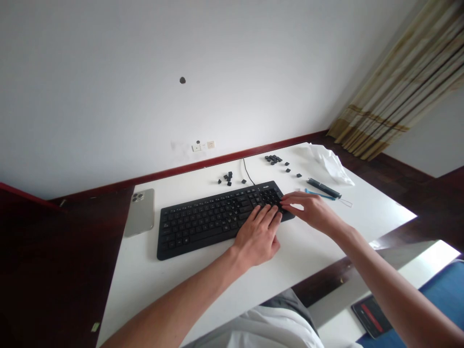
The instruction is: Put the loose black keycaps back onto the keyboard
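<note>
A black keyboard (203, 220) lies at a slant on the white table, with several keys off its right part. My left hand (258, 236) rests on its right side, fingers stretched out over the keys. At the number pad's right edge, my right hand (306, 207) pinches with thumb and fingertips; what is between them, if anything, is too small to make out. Loose black keycaps (229, 178) lie behind the keyboard, and another group of keycaps (273, 159) sits farther right. Right of my right hand are a dark pen-like tool (324, 188) and a blue stick (319, 194).
A phone (140, 212) lies left of the keyboard on the white table (145, 280). The keyboard cable (248, 171) runs toward the wall. A crumpled white bag (328, 162) is at the back right, near a thin wire tool (346, 202). Below right rests a dark device (371, 315).
</note>
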`<state>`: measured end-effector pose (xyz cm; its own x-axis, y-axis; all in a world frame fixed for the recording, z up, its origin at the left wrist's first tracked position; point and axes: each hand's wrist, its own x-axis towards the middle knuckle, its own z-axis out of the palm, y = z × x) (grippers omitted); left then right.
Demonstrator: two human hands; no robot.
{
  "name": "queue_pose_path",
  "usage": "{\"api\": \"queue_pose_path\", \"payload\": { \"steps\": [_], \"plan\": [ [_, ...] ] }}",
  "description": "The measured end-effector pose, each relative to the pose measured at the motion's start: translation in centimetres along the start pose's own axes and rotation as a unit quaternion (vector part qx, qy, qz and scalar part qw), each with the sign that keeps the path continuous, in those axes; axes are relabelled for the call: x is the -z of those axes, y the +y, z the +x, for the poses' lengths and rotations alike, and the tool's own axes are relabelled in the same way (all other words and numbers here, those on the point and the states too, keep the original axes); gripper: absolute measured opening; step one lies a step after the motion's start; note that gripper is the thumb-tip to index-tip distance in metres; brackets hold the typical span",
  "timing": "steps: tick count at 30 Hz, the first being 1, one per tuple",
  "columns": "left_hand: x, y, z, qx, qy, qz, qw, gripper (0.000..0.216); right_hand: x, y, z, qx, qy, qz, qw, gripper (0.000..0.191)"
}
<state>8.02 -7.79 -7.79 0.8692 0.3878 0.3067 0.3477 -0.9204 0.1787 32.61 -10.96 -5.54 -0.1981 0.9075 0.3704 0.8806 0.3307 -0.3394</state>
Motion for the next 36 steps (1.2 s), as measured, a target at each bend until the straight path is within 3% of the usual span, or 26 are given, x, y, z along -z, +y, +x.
{"api": "queue_pose_path", "payload": {
  "steps": [4,13,26,36],
  "plan": [
    [0.2,0.0,0.0,0.000,-0.004,0.003,1.000,0.059,0.8,-0.3,0.4,0.003,-0.040,-0.009,0.999,0.019],
    [0.2,0.1,0.0,0.000,-0.006,0.015,1.000,0.059,1.2,-0.3,1.0,-0.070,-0.065,0.029,0.995,0.034],
    [0.3,0.1,0.0,-0.002,-0.012,0.026,1.000,0.060,1.8,-0.6,2.4,0.035,-0.127,0.011,0.991,0.021],
    [0.1,0.1,0.0,0.001,-0.012,0.016,1.000,0.059,2.5,-1.4,5.1,-0.002,-0.224,-0.047,0.973,0.018]
  ]
}}
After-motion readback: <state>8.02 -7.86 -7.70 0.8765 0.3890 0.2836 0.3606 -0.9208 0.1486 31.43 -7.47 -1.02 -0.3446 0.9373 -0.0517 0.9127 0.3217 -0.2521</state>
